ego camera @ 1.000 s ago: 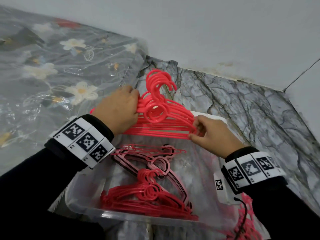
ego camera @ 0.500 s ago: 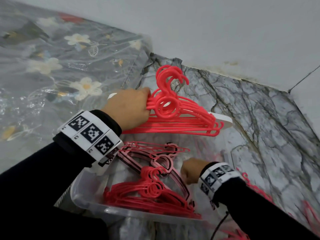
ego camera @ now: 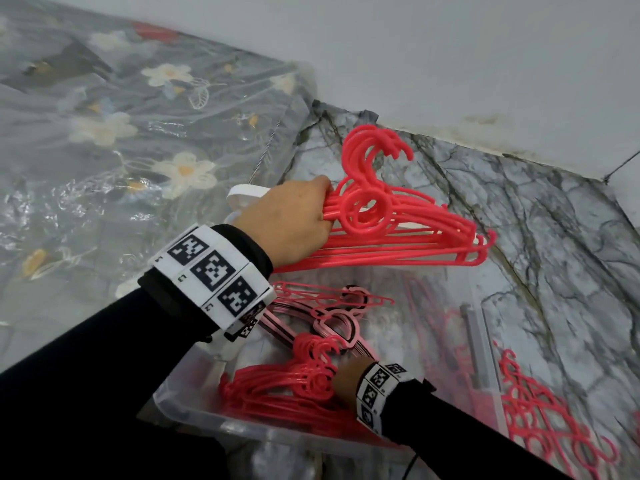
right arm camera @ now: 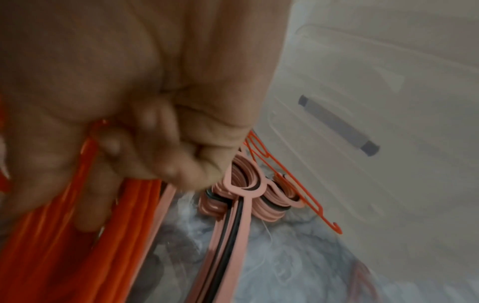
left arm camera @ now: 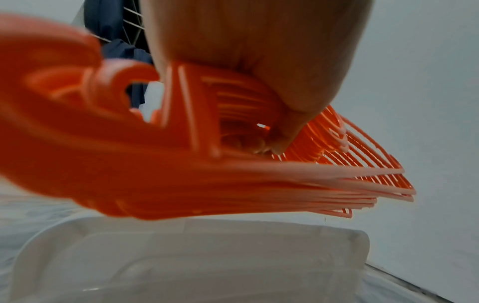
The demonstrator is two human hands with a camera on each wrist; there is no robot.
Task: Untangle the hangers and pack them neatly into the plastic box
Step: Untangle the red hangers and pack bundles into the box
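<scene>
My left hand (ego camera: 287, 220) grips a neat stack of red hangers (ego camera: 398, 237) by the necks and holds it over the far end of the clear plastic box (ego camera: 194, 410). The left wrist view shows my fingers (left arm camera: 259, 61) curled around that stack (left arm camera: 207, 174), above the box (left arm camera: 181, 256). My right hand (ego camera: 346, 379) is down inside the box at a second red hanger stack (ego camera: 277, 393). In the right wrist view its fingers (right arm camera: 129, 133) curl over those red hangers (right arm camera: 64, 246). Pink and black hangers (ego camera: 332, 317) lie in the middle of the box.
A tangle of loose red hangers (ego camera: 540, 417) lies on the marble-patterned floor to the right of the box. A clear floral plastic sheet (ego camera: 138, 133) covers the ground at left. The white wall (ego camera: 450, 46) runs close behind the box.
My right hand let go of the raised stack's right end and dropped into the box onto the lower red stack. My left hand alone holds the raised stack now.
</scene>
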